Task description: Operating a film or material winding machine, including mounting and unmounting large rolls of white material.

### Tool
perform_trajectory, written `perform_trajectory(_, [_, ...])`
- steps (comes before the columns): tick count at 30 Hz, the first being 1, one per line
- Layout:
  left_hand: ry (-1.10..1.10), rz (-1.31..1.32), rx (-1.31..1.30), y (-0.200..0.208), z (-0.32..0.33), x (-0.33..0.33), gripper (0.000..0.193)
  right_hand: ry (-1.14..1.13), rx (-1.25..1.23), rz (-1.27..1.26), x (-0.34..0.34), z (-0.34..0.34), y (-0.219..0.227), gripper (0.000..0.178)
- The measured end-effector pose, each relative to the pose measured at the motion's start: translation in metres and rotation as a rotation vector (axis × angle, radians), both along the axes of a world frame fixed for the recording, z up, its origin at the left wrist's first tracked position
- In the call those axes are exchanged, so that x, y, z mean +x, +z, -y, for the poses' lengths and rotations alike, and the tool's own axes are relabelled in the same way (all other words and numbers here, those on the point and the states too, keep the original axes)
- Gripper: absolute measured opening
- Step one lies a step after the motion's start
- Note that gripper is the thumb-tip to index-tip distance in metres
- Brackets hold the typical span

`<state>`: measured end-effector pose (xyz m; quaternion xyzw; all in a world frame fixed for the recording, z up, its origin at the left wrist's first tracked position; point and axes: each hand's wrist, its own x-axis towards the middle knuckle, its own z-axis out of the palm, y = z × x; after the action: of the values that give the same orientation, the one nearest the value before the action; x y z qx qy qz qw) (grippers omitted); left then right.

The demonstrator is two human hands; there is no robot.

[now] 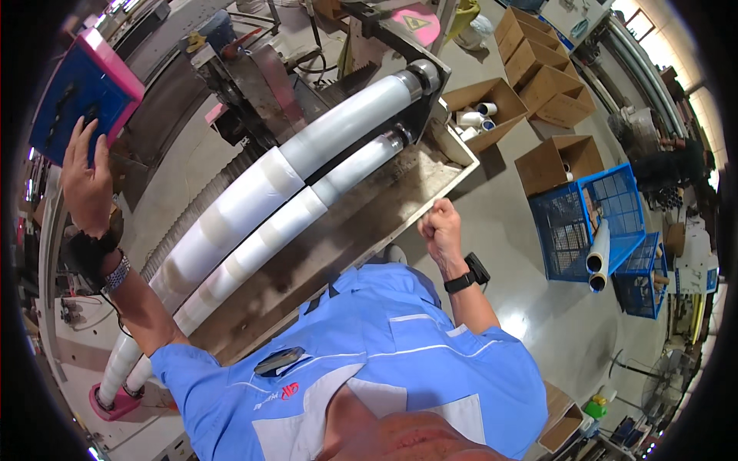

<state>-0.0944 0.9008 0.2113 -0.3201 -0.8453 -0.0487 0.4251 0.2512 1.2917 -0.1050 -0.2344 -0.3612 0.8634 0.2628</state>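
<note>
My left hand (86, 177) reaches up at the far left, fingers stretched out, with the fingertips at the face of a blue control panel (81, 107) framed in pink. Whether they touch it I cannot tell. Between my arms, two long rollers lie slantwise: a thicker white-wrapped roller (300, 157) and, nearer me, a thinner white-wrapped roller (292, 219). Both carry paler and beige bands. My right hand (441, 230) is curled into a fist beside the rim of a long trough (415, 219), and no object shows in it.
Dark machine parts (261, 88) stand behind the rollers. At right on the floor are a cardboard box (500, 107) with white rolls, stacked boxes (538, 61), and a blue crate (565, 230) with tubes (600, 246) sticking out. A pink disc (415, 27) sits at the top.
</note>
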Motion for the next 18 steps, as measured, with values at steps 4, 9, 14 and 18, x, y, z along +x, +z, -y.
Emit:
perform_trajectory(4, [-0.041,-0.022,-0.004,-0.001,-0.002,0.006,0.032,0.031,0.289,0.478,0.058,-0.006,-0.076,0.047])
perform_trajectory(9, [-0.006,0.022,-0.055,-0.013,0.0,0.015,0.031,0.126,0.238,1.023,0.184,0.005,-0.173,0.019])
perform_trajectory(14, [-0.193,-0.12,0.093,-0.022,-0.036,0.018,0.06,0.284,0.368,1.164,0.335,0.026,-0.245,0.008])
perform_trajectory(18, [-0.28,0.059,0.243,-0.072,-0.033,0.042,0.066,0.136,0.156,1.161,0.392,0.036,-0.294,0.006])
